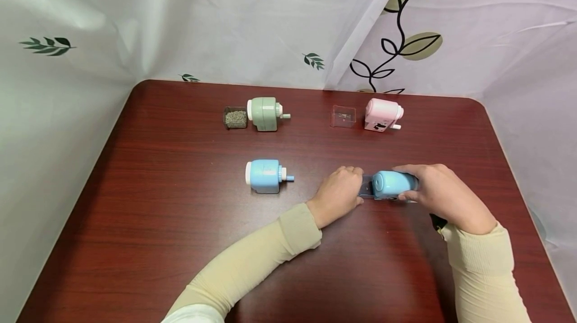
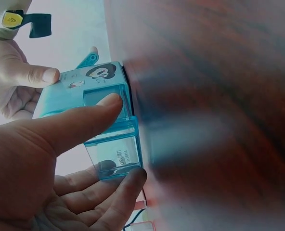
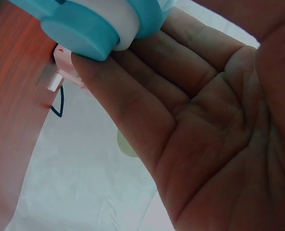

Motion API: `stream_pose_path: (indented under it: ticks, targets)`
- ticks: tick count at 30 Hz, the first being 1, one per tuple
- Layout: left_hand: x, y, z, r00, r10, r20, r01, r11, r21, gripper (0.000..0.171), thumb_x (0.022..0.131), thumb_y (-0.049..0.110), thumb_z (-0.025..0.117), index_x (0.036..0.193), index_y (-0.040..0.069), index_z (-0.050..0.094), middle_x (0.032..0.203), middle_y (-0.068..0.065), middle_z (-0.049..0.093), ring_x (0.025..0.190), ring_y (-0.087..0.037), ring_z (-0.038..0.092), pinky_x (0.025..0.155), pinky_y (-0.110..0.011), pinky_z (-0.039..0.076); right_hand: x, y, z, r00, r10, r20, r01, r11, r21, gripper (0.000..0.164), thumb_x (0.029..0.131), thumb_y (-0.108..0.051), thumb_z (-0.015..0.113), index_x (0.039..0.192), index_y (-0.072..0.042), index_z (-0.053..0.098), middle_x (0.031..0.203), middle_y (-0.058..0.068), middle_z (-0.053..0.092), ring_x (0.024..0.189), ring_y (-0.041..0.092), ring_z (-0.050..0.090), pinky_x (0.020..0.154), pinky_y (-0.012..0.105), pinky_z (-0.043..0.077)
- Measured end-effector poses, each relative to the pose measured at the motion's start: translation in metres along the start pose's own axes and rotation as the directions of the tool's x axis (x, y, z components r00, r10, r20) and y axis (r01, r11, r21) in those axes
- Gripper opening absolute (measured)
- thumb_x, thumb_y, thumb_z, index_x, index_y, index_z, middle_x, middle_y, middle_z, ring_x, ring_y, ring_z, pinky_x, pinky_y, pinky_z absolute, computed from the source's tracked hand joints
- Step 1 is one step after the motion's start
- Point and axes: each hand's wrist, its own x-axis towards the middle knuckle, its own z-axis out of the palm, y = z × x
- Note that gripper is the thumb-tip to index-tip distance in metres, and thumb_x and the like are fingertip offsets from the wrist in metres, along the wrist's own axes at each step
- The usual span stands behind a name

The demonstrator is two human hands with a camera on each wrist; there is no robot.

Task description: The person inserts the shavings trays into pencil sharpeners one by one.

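- The blue pencil sharpener (image 1: 389, 184) stands on the tabletop (image 1: 180, 233), its clear drawer (image 2: 116, 159) partly out.
- The right hand (image 1: 444, 195) grips its body; the left hand (image 1: 338, 191) pinches the drawer.
- Likely light, stiff, smooth; drawer seems brittle, best held by its sides.

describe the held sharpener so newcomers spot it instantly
On the red-brown table, look right, in front of the pink sharpener. Between the left hand and right hand is a light-blue sharpener with its clear drawer pulled out. Unlike the other blue sharpener, it is held.
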Motion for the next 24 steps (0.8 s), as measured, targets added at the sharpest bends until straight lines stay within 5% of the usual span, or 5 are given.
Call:
stream_pose_path:
  ticks: [24]
  targets:
    - [0.0011,0.0042,0.0031,0.998,0.053,-0.029,-0.052,0.998,0.04,0.052,0.085,0.027,0.082,0.128,0.005,0.064,0.117,-0.004,0.069,0.106,-0.017,0.064,0.093,-0.025,0.051,-0.0006,0.0015,0.0008,1.0,0.001,-0.004,-0.001,1.0,0.002,0.05,0.066,-0.008,0.093,0.112,-0.003,0.073,0.097,0.012,0.072,0.079,0.025,0.065,0.074,0.05,0.053]
